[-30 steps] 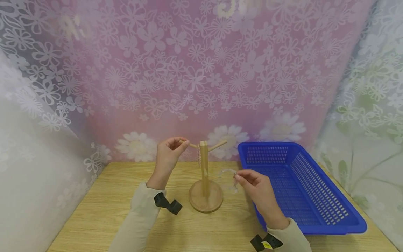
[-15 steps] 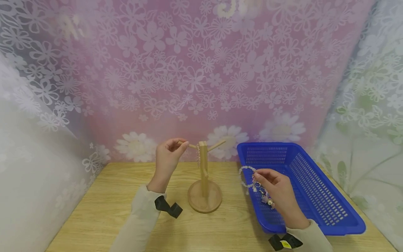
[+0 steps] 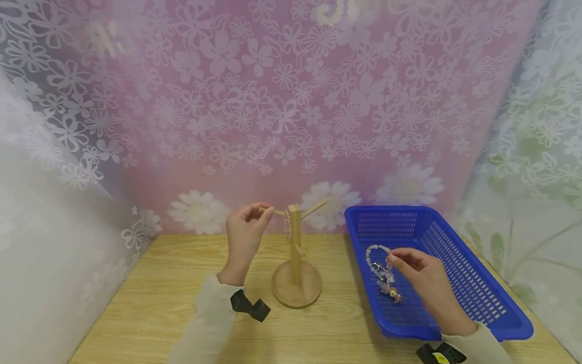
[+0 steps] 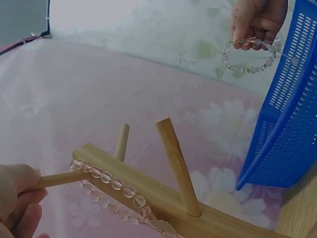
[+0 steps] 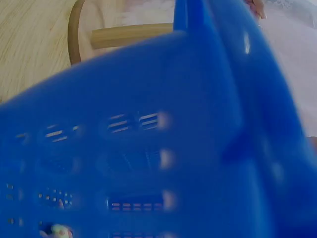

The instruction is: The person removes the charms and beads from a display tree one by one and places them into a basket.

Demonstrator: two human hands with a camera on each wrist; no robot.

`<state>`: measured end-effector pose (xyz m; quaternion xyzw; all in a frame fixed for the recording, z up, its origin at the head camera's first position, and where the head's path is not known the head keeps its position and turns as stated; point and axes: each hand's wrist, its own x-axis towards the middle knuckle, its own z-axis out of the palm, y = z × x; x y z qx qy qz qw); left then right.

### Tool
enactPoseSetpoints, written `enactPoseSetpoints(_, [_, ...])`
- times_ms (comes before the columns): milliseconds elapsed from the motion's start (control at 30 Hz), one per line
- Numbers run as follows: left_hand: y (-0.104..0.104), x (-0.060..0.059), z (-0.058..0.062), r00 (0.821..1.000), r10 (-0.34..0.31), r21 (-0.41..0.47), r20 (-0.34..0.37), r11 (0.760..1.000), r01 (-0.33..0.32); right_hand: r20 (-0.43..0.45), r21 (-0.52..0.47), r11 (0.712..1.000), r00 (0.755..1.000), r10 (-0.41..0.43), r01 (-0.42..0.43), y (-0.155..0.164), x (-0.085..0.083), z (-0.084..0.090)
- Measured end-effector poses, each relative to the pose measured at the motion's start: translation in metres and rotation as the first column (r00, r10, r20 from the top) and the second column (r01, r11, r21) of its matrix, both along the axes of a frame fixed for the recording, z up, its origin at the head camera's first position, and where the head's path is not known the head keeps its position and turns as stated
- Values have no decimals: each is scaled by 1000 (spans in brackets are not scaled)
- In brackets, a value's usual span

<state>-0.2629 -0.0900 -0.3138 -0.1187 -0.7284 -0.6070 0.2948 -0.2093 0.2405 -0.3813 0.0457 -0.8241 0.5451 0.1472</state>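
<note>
My left hand pinches the tip of the left peg of the wooden stand, thumb and fingers closed on the dowel; the left wrist view shows the same grip at the peg's end. A pink bead bracelet hangs on that peg against the upright post, and its clear pink beads are seen draped over the top of the stand in the left wrist view. The stand rests on its round base on the wooden worktop, just left of the blue basket. My right hand is over the basket's near left part, fingertips pinched on a pale bead bracelet with small charms dangling below it; the loop hangs in the air above the basket floor, and I cannot tell whether the charms touch the mesh. The left wrist view shows that hand gripping the pale bracelet beside the basket wall. The right wrist view is filled by the blurred basket wall, with the stand's base behind it. Black straps sit at both wrists; the right one bears a small yellow tag whose writing is too small to read. No other lettering is legible.
</note>
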Motion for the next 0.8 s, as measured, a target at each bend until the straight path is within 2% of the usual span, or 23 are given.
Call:
enactPoseSetpoints(200, [-1,-17,-26,993,49,-7,-110,999,-50,3,44,999,1000,-8,8,6,2,1])
enactPoseSetpoints(467, [4,-12,-29,977,120,-19,-177,992,-125,19,70,997,1000,12,-13,18,-4,4])
enactPoseSetpoints(567, [7,-10,-31,968,144,-22,-206,988,-152,47,35,999,999,22,-24,23,-7,7])
enactPoseSetpoints(667, [9,-9,-33,950,181,-33,-254,980,-195,63,-5,999,997,39,-39,26,-10,10])
enactPoseSetpoints(800, [12,-8,-35,926,227,-35,-301,968,-249,55,-1,999,997,49,-49,29,-11,14])
